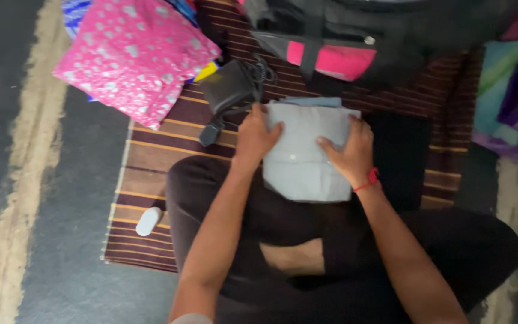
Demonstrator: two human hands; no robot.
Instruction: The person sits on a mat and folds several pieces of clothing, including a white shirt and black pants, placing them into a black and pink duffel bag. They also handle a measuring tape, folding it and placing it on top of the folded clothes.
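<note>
Folded pale-grey shirt (pixel 308 157) lies on the person's lap, over a striped mat (pixel 151 157). Left hand (pixel 255 137) & right hand (pixel 350 151) press flat on its sides, fingers spread, not clenched. Best w/ even pressure, edges kept square.

Probably a home floor: striped mat (pixel 151 156), pink pillow (pixel 136 54), piled fabrics (pixel 514 96).

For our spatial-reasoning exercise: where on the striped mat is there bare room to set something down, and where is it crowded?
Bare striped mat lies left of the left hand, between the pink spotted bundle and the small white object. It is crowded ahead: the black pouch, black bag and folded grey shirt under both hands, the right hand included.
</note>
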